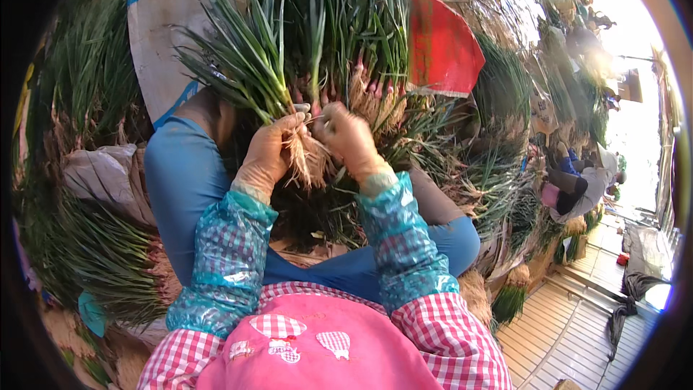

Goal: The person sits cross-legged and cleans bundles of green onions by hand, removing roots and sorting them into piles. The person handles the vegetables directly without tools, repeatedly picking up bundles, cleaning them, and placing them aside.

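Note:
My left hand (269,153), in a tan glove, is closed around a small bunch of green onions (254,65) near their bases. The leaves point up and left, and the pale stringy roots (306,154) hang below the fingers. To the right of those roots my right hand (349,138), also gloved and slightly blurred, has its fingers bent close to the stems; whether it pinches anything is hard to see. Beyond both hands lies a thick row of green onions (335,21) with reddish bulbs and bushy roots. Teal plastic sleeves cover both forearms.
A white printed sack (168,27) lies at the upper left, a red sheet (441,43) at the upper right. Loose onion plants (449,157) are heaped by my right knee, and more bundles (108,254) at far left. A co-worker (584,189) sits at the right.

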`<state>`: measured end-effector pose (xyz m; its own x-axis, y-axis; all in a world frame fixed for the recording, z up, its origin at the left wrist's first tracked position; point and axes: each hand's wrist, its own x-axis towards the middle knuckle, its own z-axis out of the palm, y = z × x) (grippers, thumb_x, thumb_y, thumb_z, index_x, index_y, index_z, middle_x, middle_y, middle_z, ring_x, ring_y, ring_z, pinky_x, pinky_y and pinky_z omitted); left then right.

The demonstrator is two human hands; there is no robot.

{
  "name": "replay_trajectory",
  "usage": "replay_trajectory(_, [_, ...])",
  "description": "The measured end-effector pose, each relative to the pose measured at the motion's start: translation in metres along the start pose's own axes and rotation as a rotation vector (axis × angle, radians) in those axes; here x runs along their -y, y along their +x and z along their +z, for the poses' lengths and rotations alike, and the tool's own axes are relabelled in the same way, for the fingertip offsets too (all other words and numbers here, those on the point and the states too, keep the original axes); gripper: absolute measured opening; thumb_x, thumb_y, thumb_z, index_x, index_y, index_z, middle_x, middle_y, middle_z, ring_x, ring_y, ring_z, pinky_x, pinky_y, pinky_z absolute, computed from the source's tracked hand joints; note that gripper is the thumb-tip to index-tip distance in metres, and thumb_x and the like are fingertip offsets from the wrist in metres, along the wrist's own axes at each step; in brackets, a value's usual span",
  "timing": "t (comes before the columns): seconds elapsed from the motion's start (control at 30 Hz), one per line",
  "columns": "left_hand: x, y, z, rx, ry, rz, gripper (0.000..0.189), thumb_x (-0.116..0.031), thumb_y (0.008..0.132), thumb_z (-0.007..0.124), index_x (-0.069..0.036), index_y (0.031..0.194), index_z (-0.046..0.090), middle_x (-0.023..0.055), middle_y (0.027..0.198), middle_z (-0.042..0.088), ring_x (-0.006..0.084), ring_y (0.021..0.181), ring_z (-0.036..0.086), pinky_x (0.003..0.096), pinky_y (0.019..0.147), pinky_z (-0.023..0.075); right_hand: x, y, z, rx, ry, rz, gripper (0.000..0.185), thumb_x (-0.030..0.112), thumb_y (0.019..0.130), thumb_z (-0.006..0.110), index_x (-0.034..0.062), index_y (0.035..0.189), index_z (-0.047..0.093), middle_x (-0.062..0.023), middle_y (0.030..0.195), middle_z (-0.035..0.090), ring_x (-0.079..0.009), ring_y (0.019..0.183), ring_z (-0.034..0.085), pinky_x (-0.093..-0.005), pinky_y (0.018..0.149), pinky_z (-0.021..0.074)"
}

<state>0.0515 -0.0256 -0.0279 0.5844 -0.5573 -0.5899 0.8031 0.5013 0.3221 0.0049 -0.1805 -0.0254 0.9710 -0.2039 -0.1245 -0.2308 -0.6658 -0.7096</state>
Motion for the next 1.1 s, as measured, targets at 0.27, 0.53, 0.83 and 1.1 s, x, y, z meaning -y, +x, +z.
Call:
replay_trajectory(0.27, [0.011, -0.015, 0.01, 0.038, -0.006, -0.063, 0.014, -0.007, 0.083, 0.054, 0.002, 0.092, 0.057, 0.0074, 0.069, 0.057, 0.0202, 0.07, 0.059, 0.0318, 0.07, 0.0508, 0.001, 0.016, -0.007, 0.159, 0.68, 0.432, 0.041, 0.036, 0.087, 0.058, -0.0021, 0.102, 0.057, -0.0024, 0.071, 0.059, -0.01, 0.058, 0.051, -0.0245, 0.055, 0.0423])
replay_trajectory(0.53, [0.013, -0.019, -0.011, 0.354, -0.394, -0.124, 0.016, -0.009, 0.085, 0.055, 0.0, 0.097, 0.058, 0.0099, 0.083, 0.057, 0.0214, 0.075, 0.057, 0.0332, 0.073, 0.0522, 0.04, 0.003, 0.024, 0.089, 1.76, 0.63, 0.034, 0.041, 0.089, 0.051, 0.0071, 0.086, 0.056, -0.0028, 0.06, 0.054, -0.0087, 0.039, 0.044, -0.0199, 0.03, 0.0329])
replay_trajectory(0.83, [0.014, -0.024, -0.001, 0.278, -0.338, -0.113, 0.014, -0.008, 0.085, 0.056, -0.002, 0.098, 0.059, 0.0114, 0.089, 0.059, 0.0189, 0.074, 0.058, 0.0309, 0.072, 0.0517, 0.026, 0.025, 0.007, -0.073, 1.564, 0.553, 0.024, 0.026, 0.09, 0.046, 0.0055, 0.083, 0.056, -0.0029, 0.063, 0.054, -0.0143, 0.049, 0.048, -0.0258, 0.044, 0.0402])
replay_trajectory(1.1, [0.017, -0.026, -0.006, 0.244, -0.26, -0.218, 0.01, -0.01, 0.086, 0.053, -0.003, 0.092, 0.054, 0.0058, 0.075, 0.056, 0.018, 0.069, 0.056, 0.032, 0.068, 0.0501, 0.032, 0.028, 0.007, -0.125, 1.645, 0.592, 0.033, 0.037, 0.093, 0.041, 0.0148, 0.069, 0.043, 0.0057, 0.054, 0.035, -0.0083, 0.044, 0.026, -0.0264, 0.04, 0.023])
